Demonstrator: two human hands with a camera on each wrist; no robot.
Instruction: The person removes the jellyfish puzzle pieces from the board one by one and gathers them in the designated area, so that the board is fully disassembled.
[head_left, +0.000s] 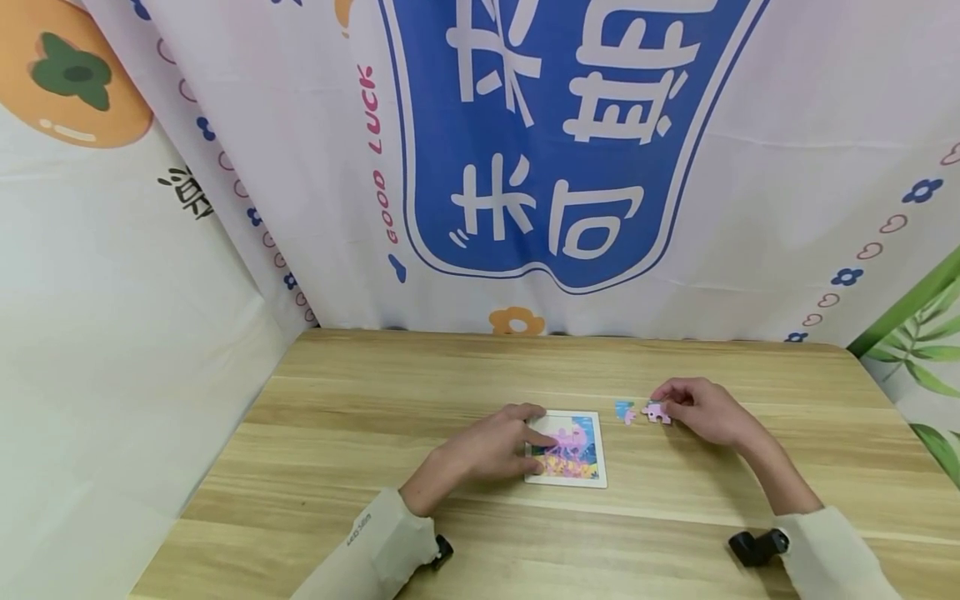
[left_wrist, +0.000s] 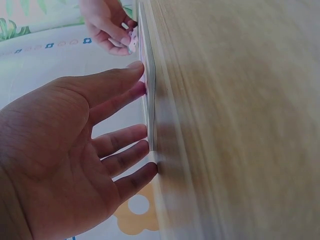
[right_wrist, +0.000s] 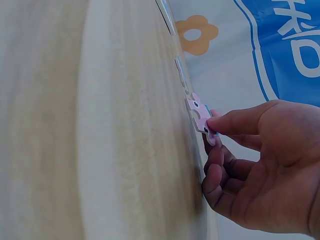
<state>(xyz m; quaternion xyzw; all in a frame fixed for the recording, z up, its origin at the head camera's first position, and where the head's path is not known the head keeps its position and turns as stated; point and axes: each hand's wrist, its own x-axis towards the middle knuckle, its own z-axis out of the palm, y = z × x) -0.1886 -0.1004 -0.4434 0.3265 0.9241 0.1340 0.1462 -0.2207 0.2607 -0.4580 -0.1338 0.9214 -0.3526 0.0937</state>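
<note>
A white-framed jigsaw puzzle point(head_left: 577, 454) with a pink, yellow and blue picture lies on the table. My left hand point(head_left: 495, 442) rests over its left side, fingers spread and touching the frame and picture. To the right, my right hand point(head_left: 701, 408) pinches a pink puzzle piece point(head_left: 657, 412) between thumb and fingers. In the right wrist view that piece point(right_wrist: 201, 114) is tilted up, with the thumb on its face. Another piece, blue and pink point(head_left: 625, 412), lies between the frame and the right hand. The puzzle's upper left part shows a pale bare area, partly hidden by my fingers.
The wooden table point(head_left: 360, 433) reaches back to a printed cloth point(head_left: 465, 300) hanging behind it. A white cloth point(head_left: 97, 333) hangs along the left side. Both sleeves point(head_left: 382, 542) lie over the table's front, with black wrist devices point(head_left: 757, 547) at the cuffs.
</note>
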